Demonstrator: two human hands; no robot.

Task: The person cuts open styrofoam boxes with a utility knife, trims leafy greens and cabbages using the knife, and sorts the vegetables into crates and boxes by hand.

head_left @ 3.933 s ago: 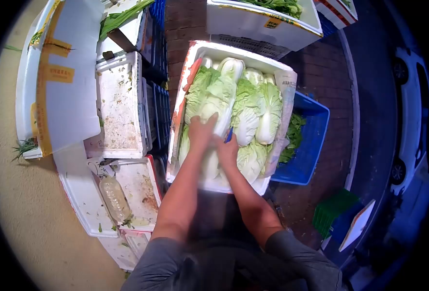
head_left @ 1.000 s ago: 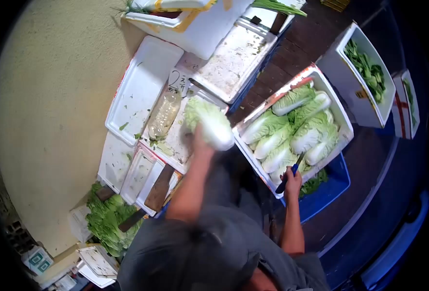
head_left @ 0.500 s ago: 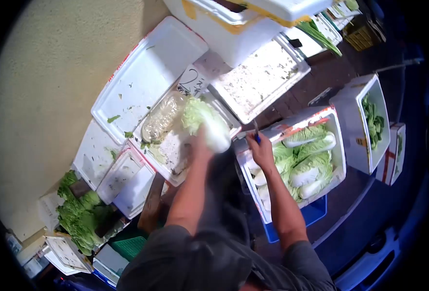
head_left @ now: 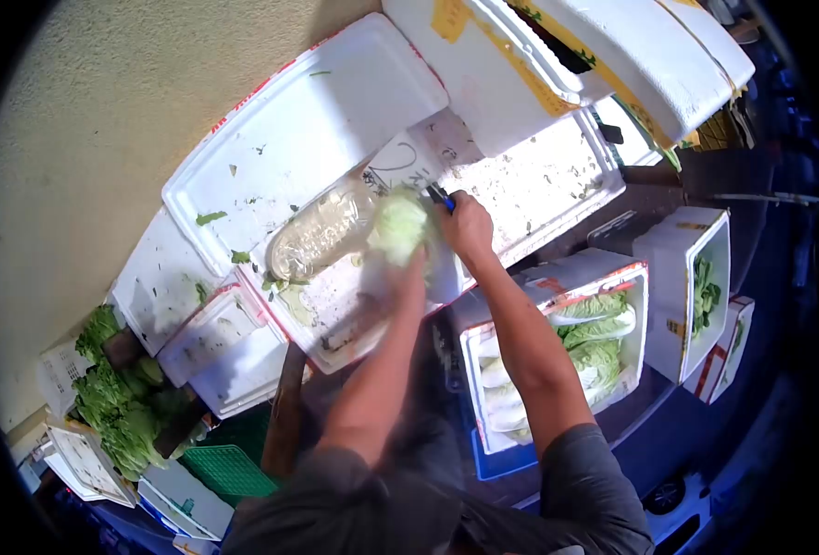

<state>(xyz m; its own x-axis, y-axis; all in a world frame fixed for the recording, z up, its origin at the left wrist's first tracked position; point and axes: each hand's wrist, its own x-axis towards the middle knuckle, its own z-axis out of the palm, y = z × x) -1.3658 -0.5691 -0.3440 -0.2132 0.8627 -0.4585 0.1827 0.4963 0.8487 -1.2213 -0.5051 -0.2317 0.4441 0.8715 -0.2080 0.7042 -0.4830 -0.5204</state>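
My left hand (head_left: 413,263), smeared by motion, grips a pale green napa cabbage (head_left: 398,225) from below, over a white foam lid. My right hand (head_left: 468,225) is closed around the dark blue handle of a knife (head_left: 440,196), just right of the cabbage. The blade hardly shows; whether it touches the leaves I cannot tell. A plastic-wrapped pale vegetable (head_left: 324,233) lies to the left of the held cabbage. Behind the cabbage stands a handwritten price sign (head_left: 394,163), partly hidden.
A foam box (head_left: 470,342) of napa cabbages is below my right forearm. White foam lids (head_left: 335,111) with leaf scraps lie along the wall. A large taped foam box (head_left: 456,83) stands at the back. Leafy greens (head_left: 118,398) sit at lower left, beside a green crate (head_left: 234,472).
My right hand has moved up and left with the knife, from beside the cabbage box to the held cabbage. My left hand and the cabbage have turned and shifted slightly. The view has shifted.
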